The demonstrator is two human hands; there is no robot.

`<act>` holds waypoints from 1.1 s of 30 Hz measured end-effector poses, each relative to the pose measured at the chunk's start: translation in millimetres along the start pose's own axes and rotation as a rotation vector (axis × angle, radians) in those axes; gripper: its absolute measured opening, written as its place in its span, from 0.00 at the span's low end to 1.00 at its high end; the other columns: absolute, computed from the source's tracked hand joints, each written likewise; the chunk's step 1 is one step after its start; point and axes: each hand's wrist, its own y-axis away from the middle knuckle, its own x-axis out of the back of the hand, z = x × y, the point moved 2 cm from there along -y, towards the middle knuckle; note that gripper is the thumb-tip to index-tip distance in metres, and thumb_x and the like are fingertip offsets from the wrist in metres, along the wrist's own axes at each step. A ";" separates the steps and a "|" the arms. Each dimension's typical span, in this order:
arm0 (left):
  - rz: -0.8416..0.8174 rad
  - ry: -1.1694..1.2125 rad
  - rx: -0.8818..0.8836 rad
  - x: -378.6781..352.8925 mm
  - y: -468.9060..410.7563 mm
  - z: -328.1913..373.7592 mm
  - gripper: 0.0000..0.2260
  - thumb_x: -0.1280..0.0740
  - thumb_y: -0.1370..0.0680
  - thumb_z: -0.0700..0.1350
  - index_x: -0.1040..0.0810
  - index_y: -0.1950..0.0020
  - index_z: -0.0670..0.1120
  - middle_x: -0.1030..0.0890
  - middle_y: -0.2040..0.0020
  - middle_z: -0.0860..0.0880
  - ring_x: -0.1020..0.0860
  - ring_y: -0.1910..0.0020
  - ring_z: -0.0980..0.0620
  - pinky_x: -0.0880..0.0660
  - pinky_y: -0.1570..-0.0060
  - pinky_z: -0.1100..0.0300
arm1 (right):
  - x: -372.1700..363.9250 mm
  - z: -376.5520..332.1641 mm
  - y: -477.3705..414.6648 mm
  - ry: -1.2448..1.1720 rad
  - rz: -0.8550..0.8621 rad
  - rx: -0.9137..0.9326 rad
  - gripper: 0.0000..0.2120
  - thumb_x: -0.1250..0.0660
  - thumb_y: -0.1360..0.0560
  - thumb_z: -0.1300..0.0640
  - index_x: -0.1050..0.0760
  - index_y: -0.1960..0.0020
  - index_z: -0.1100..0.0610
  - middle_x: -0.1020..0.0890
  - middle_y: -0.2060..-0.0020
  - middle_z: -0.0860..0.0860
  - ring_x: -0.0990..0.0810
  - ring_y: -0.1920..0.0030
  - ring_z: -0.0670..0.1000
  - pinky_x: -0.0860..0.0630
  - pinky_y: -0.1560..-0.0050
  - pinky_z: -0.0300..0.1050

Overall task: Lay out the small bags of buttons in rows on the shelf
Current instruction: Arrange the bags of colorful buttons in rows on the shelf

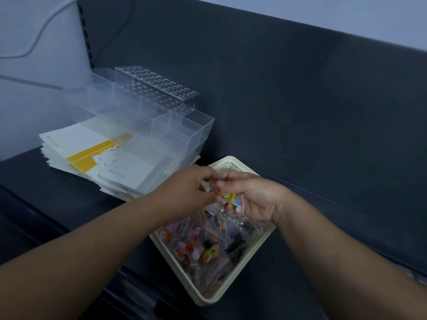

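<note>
Button bag (227,199) pinched between both hands' curled fingers (221,184).

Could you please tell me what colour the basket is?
The basket is cream; the head view shows it.

Clear acrylic organiser (147,107), stack of lined notepads (87,148), white cable (39,35) against wall

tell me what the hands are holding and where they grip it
One small bag of buttons, held above the tray by both hands: the right hand curls around its lower part, the left hand pinches its upper edge.
</note>
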 end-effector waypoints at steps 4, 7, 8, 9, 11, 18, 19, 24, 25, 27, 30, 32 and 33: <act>0.017 0.075 0.039 5.2 2.6 -5.5 0.07 0.26 0.29 0.45 0.24 0.62 0.47 0.24 0.67 0.55 0.26 0.67 0.59 0.29 0.64 0.62 | -0.3 3.4 -7.0 -0.077 0.040 -0.061 0.24 0.34 0.29 0.48 0.29 0.37 0.59 0.21 0.67 0.51 0.25 0.71 0.45 0.30 0.75 0.33; 0.038 0.138 0.115 8.2 3.0 -11.0 0.11 0.27 0.28 0.45 0.28 0.66 0.47 0.27 0.70 0.53 0.30 0.71 0.59 0.33 0.66 0.62 | 0.8 5.4 -14.8 -0.135 0.122 -0.164 0.30 0.43 0.24 0.38 0.29 0.34 0.60 0.22 0.66 0.50 0.26 0.73 0.45 0.31 0.75 0.34; 0.046 0.172 0.142 9.1 3.0 -11.6 0.11 0.27 0.28 0.44 0.27 0.66 0.47 0.25 0.70 0.51 0.29 0.71 0.58 0.31 0.66 0.61 | 2.0 5.9 -17.5 -0.176 0.134 -0.191 0.33 0.45 0.24 0.36 0.31 0.32 0.62 0.22 0.61 0.51 0.25 0.69 0.46 0.30 0.73 0.35; 0.054 0.220 0.172 9.9 2.7 -11.2 0.09 0.28 0.28 0.44 0.26 0.64 0.46 0.22 0.68 0.47 0.26 0.69 0.56 0.29 0.65 0.59 | 3.5 6.2 -19.7 -0.236 0.145 -0.209 0.36 0.47 0.24 0.34 0.34 0.30 0.62 0.22 0.54 0.52 0.24 0.64 0.47 0.28 0.71 0.36; 0.063 0.341 0.236 10.6 1.5 -8.3 0.03 0.30 0.25 0.41 0.22 0.57 0.44 0.17 0.62 0.43 0.23 0.68 0.53 0.26 0.65 0.59 | 7.0 5.8 -19.0 -0.371 0.181 -0.203 0.34 0.46 0.23 0.36 0.33 0.30 0.62 0.26 0.45 0.55 0.25 0.50 0.52 0.22 0.65 0.41; 0.037 0.540 0.392 -0.6 -1.3 12.0 0.04 0.35 0.22 0.40 0.23 0.56 0.44 0.19 0.64 0.44 0.21 0.68 0.51 0.22 0.61 0.56 | 14.5 2.7 7.8 -0.399 0.206 -0.040 0.15 0.48 0.29 0.74 0.26 0.50 0.65 0.24 0.49 0.63 0.25 0.47 0.59 0.26 0.41 0.53; 0.028 0.539 0.400 -3.7 -0.9 17.4 0.04 0.36 0.22 0.39 0.24 0.56 0.44 0.19 0.64 0.44 0.22 0.69 0.52 0.22 0.63 0.58 | 15.9 2.5 13.4 -0.378 0.230 -0.018 0.15 0.48 0.28 0.75 0.26 0.52 0.64 0.23 0.51 0.62 0.23 0.50 0.58 0.25 0.44 0.52; 0.033 0.537 0.416 -22.6 -2.3 50.1 0.06 0.38 0.21 0.36 0.24 0.50 0.45 0.19 0.61 0.43 0.22 0.73 0.54 0.23 0.72 0.63 | 37.0 0.5 49.4 -0.331 0.321 0.096 0.13 0.43 0.27 0.76 0.26 0.54 0.61 0.21 0.68 0.57 0.22 0.69 0.50 0.19 0.65 0.43; 0.034 0.506 0.413 -28.4 -3.6 56.4 0.08 0.38 0.22 0.36 0.23 0.49 0.47 0.19 0.62 0.44 0.22 0.74 0.54 0.23 0.71 0.62 | 42.8 0.8 58.6 -0.338 0.336 0.110 0.13 0.41 0.27 0.76 0.26 0.55 0.60 0.21 0.68 0.57 0.21 0.70 0.51 0.19 0.65 0.44; 0.048 0.423 0.393 -37.9 -4.6 64.4 0.12 0.39 0.23 0.34 0.23 0.50 0.51 0.19 0.65 0.44 0.22 0.73 0.53 0.22 0.65 0.58 | 51.9 3.2 72.6 -0.368 0.366 0.137 0.12 0.39 0.27 0.75 0.27 0.58 0.58 0.21 0.68 0.56 0.21 0.68 0.52 0.20 0.62 0.46; 0.070 0.323 0.339 -61.0 -8.1 81.4 0.15 0.41 0.24 0.32 0.23 0.51 0.52 0.20 0.65 0.43 0.21 0.68 0.48 0.22 0.60 0.53 | 73.3 10.1 100.3 -0.406 0.438 0.172 0.11 0.35 0.27 0.70 0.29 0.61 0.56 0.22 0.70 0.53 0.23 0.68 0.50 0.22 0.65 0.42; 0.038 0.287 0.300 -82.3 -9.2 95.3 0.14 0.40 0.23 0.33 0.23 0.51 0.52 0.21 0.63 0.43 0.22 0.66 0.48 0.23 0.63 0.55 | 89.2 16.2 123.1 -0.453 0.493 0.208 0.11 0.34 0.27 0.69 0.29 0.63 0.56 0.23 0.73 0.52 0.26 0.72 0.47 0.25 0.71 0.37; 0.015 0.276 0.286 -94.1 -9.6 103.3 0.14 0.39 0.23 0.35 0.23 0.49 0.53 0.20 0.62 0.44 0.22 0.66 0.48 0.24 0.64 0.56 | 96.3 19.3 135.1 -0.481 0.509 0.232 0.11 0.33 0.27 0.69 0.30 0.63 0.56 0.23 0.74 0.52 0.26 0.74 0.46 0.26 0.72 0.36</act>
